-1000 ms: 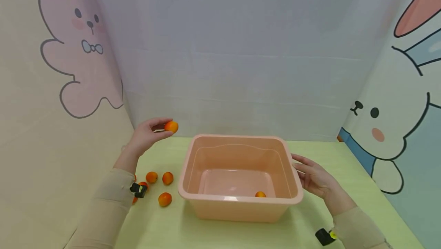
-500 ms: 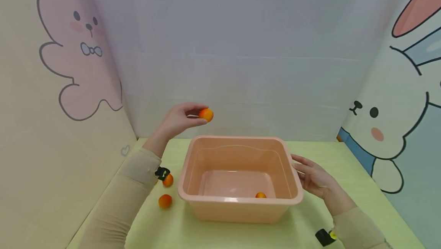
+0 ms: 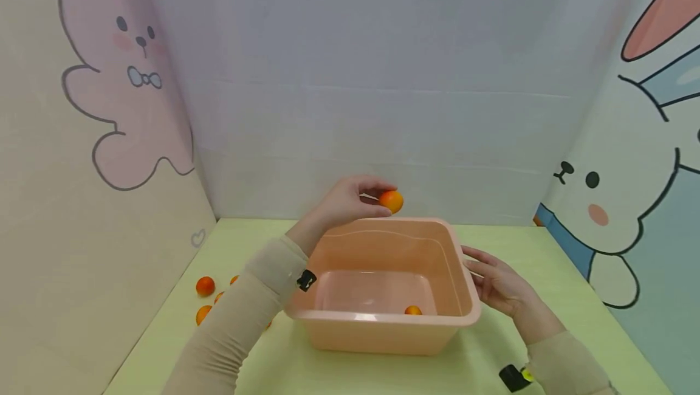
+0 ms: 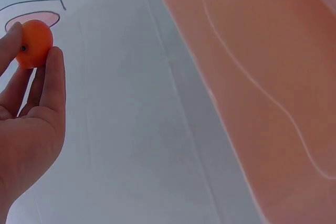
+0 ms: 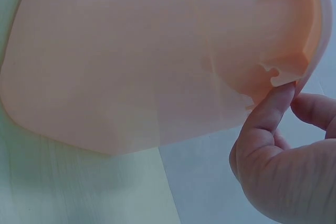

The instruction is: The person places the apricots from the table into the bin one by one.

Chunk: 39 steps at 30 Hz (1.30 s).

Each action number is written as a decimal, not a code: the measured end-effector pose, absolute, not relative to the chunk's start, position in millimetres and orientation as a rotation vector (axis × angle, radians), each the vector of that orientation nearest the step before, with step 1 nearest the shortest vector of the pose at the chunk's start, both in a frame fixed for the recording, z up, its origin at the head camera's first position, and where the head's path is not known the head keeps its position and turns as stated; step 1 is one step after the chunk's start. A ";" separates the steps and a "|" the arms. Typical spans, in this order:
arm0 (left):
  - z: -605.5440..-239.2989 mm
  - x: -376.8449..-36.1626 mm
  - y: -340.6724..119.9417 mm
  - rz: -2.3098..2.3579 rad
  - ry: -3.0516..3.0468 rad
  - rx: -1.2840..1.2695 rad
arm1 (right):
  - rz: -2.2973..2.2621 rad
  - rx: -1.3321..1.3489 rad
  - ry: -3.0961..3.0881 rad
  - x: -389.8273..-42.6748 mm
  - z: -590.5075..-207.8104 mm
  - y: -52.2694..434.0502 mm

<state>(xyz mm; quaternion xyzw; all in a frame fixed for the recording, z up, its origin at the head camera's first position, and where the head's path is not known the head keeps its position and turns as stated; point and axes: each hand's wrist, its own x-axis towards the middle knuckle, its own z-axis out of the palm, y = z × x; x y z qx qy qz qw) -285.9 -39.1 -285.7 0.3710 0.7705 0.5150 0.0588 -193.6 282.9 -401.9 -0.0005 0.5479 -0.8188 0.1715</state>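
seemingly clear of the basin rim, left grip pinches fruit

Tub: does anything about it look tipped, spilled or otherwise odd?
Nothing looks tipped or spilled: the tub stands upright with one orange inside. The only oddity is a ragged-looking edge beneath its rim, by the right hand in the right wrist view; damage or moulding, I can't tell.

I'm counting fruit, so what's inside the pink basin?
One orange fruit shows inside the pink basin. The near wall hides its lower part and the nearest floor; the left sleeve covers some left edge.
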 end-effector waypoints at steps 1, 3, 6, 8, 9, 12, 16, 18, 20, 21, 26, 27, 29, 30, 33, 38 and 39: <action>-290.8 -285.9 -35.0 1.533 2.334 1.126 | -2.324 -0.001 1.550 -193.9 -402.1 282.7; -300.8 -286.2 -27.0 1.477 2.331 1.143 | -2.321 0.000 1.545 -194.3 -402.2 282.3; -314.3 -286.9 -15.4 1.414 2.309 1.154 | -2.315 -0.004 1.561 -195.1 -402.2 281.6; -321.5 -286.8 -8.3 1.367 2.299 1.155 | -2.315 -0.001 1.568 -195.3 -401.9 281.4; -324.8 -286.8 -4.9 1.341 2.296 1.155 | -2.316 0.001 1.568 -195.4 -401.6 281.4; -333.8 -287.6 3.7 1.240 2.297 1.170 | -2.322 0.012 1.552 -195.2 -400.8 281.2; -341.6 -289.1 12.6 1.173 2.258 1.192 | -2.322 0.009 1.544 -194.8 -400.7 281.4; -343.8 -289.6 16.6 1.166 2.233 1.196 | -2.321 0.002 1.546 -194.6 -400.7 281.4; -345.4 -290.4 20.8 1.158 2.209 1.209 | -2.322 -0.005 1.546 -194.5 -400.7 281.5; -345.9 -290.6 22.7 1.149 2.203 1.216 | -2.322 -0.008 1.545 -194.6 -400.7 281.6; -349.5 -293.4 31.8 1.121 2.162 1.221 | -2.323 -0.012 1.541 -194.9 -401.1 282.5; -350.7 -294.2 33.3 1.118 2.148 1.219 | -2.322 -0.013 1.543 -194.9 -401.1 282.6; -354.0 -295.6 36.0 1.115 2.117 1.220 | -2.320 -0.012 1.550 -194.9 -401.0 282.7; -356.2 -296.4 37.1 1.114 2.100 1.226 | -2.319 -0.012 1.552 -194.9 -400.9 282.8; -362.8 -297.7 39.8 1.105 2.051 1.259 | -2.317 -0.001 1.557 -194.6 -400.7 282.6; -370.4 -298.8 41.6 1.051 1.984 1.318 | -2.321 0.011 1.545 -194.3 -401.0 282.7; -371.2 -299.0 41.7 1.038 1.978 1.325 | -2.323 0.013 1.544 -194.3 -401.1 282.7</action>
